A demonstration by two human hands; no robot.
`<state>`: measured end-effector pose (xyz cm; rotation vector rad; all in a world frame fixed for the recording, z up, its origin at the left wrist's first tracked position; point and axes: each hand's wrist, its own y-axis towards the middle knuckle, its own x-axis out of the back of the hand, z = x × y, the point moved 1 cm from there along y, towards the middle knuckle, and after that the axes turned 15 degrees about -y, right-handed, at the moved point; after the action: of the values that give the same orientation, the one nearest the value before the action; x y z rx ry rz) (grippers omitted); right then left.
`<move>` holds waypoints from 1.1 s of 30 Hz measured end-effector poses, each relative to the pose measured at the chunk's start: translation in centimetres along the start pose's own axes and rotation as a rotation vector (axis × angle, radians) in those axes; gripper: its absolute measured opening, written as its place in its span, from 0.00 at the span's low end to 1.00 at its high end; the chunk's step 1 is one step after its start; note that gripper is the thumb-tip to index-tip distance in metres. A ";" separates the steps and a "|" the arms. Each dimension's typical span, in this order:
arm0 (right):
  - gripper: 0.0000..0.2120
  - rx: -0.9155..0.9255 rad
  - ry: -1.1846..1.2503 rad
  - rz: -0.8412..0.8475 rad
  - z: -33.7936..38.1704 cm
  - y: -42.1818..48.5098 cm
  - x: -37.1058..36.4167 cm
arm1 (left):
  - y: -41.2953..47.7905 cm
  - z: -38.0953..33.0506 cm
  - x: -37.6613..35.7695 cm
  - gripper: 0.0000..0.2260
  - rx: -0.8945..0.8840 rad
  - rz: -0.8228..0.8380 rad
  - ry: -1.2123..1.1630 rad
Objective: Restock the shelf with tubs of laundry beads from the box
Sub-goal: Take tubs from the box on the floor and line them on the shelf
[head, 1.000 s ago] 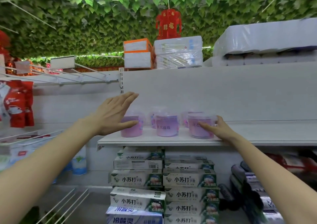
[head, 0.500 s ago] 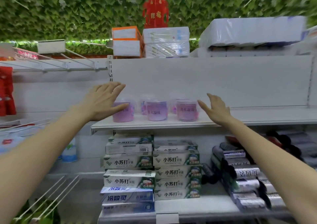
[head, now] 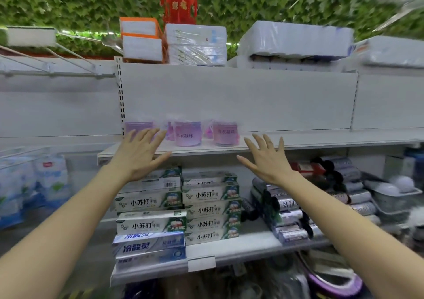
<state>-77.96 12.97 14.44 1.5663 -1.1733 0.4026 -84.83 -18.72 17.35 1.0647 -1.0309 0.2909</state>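
L hand (head: 140, 155) and R hand (head: 269, 161): fingers spread, holding nothing, raised at shelf (head: 321, 139) edge. Laundry-bead tubs (head: 187, 134) stand upright at shelf's left end, labels fwd for display; hands prob. bracket row to align it. Box not in view.

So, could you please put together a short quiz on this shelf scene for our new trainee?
1. True or false: the right hand grips a purple tub.
2. What is stacked directly beneath the shelf that carries the laundry bead tubs? A) toothpaste boxes B) glass jars C) folded towels
3. Fill in: the ___ hand partly covers the leftmost tub.
Key: 1 false, both hands are open and empty. 2 A. 3 left hand.
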 end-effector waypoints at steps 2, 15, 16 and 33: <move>0.53 0.007 0.009 0.030 -0.2 -1.0 0.2 | -0.6 -0.2 -0.9 0.43 0.016 0.019 0.000; 0.41 0.055 0.009 0.132 -3.0 -4.2 -3.1 | -3.2 -5.2 -2.9 0.43 0.079 0.097 -0.021; 0.38 0.070 0.014 0.142 -3.0 -4.7 -3.8 | -3.5 -5.8 -3.4 0.43 0.091 0.114 -0.033; 0.34 0.224 0.142 0.418 2.6 -14.4 -19.2 | -13.8 -10.6 -18.8 0.46 0.191 0.521 -0.076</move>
<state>-75.49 18.66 -8.93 1.4460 -1.3792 0.9326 -79.97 -12.00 -6.89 0.9669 -1.3630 0.7882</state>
